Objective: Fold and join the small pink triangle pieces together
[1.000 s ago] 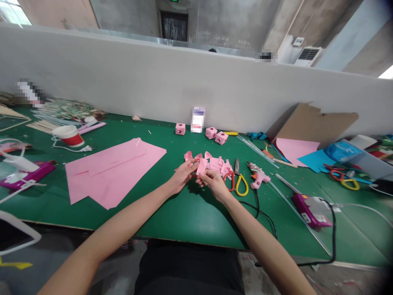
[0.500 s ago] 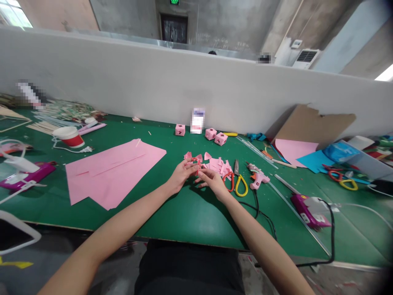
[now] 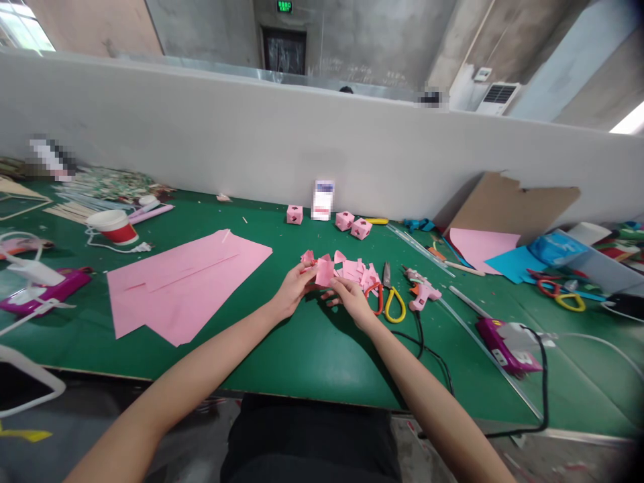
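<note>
A small pink paper piece point(image 3: 325, 271) is held up between my two hands, its flat face toward me. My left hand point(image 3: 296, 287) pinches it at the left edge. The fingers of my right hand point(image 3: 348, 295) close on its lower right corner. Just behind lie a few folded pink paper pieces point(image 3: 339, 256), and to the right a heap of pink paper strips point(image 3: 359, 270). Scissors point(image 3: 387, 288) with one red and one yellow handle rest beside my right hand. Farther back stand three pink paper cubes point(image 3: 294, 215) with dark openings.
Large pink paper sheets point(image 3: 186, 288) lie at the left. A pink glue gun point(image 3: 421, 290) with a black cord is on the right, before a purple power strip point(image 3: 508, 345). A paper cup point(image 3: 113, 226) stands at the far left. A grey partition point(image 3: 226, 127) borders the table's back.
The pink paper piece between my hands has turned, so a flat face now shows where only a narrow edge did. My hands have stayed in nearly the same place.
</note>
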Action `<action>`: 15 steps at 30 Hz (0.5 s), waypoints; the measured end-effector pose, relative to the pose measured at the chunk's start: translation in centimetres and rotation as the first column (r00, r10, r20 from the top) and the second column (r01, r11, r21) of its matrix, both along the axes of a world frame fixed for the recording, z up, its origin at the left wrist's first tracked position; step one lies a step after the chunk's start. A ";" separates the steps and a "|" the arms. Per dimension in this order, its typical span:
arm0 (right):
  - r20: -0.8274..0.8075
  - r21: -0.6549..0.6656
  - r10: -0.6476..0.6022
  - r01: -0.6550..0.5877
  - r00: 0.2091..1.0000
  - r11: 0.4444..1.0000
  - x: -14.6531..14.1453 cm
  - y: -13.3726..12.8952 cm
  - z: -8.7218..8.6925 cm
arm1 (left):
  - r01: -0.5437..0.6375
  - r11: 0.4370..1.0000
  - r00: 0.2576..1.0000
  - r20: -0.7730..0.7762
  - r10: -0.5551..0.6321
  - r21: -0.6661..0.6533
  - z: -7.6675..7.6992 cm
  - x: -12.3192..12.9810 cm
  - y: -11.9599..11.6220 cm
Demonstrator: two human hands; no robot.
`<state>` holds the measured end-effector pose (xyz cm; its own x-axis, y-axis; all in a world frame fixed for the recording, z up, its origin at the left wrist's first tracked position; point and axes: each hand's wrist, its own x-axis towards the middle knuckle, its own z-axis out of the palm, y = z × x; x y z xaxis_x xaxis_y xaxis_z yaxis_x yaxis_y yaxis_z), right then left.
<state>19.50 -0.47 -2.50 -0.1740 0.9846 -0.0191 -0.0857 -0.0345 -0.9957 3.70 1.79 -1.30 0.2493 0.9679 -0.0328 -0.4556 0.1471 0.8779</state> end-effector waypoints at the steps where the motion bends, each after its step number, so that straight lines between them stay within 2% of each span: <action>1: -0.005 -0.013 -0.003 0.003 1.000 1.000 0.0 0.1 0.0 | 0.002 1.000 1.000 0.002 -0.002 -0.005 0.1 0.0 0.0; 7: 0.011 -0.012 0.002 -0.002 1.000 1.000 0.3 0.3 -0.3 | 0.005 1.000 0.996 -0.084 -0.005 -0.005 0.2 0.0 -0.1; 11: 0.046 0.013 0.007 -0.007 0.999 1.000 0.3 0.4 -0.3 | -0.084 0.990 0.965 -0.240 0.109 0.113 -0.2 0.1 -0.3; 15: 0.042 0.033 0.018 -0.020 0.999 0.999 0.4 0.3 -0.3 | -0.106 0.976 0.959 -0.241 0.151 0.191 -0.5 0.3 -0.5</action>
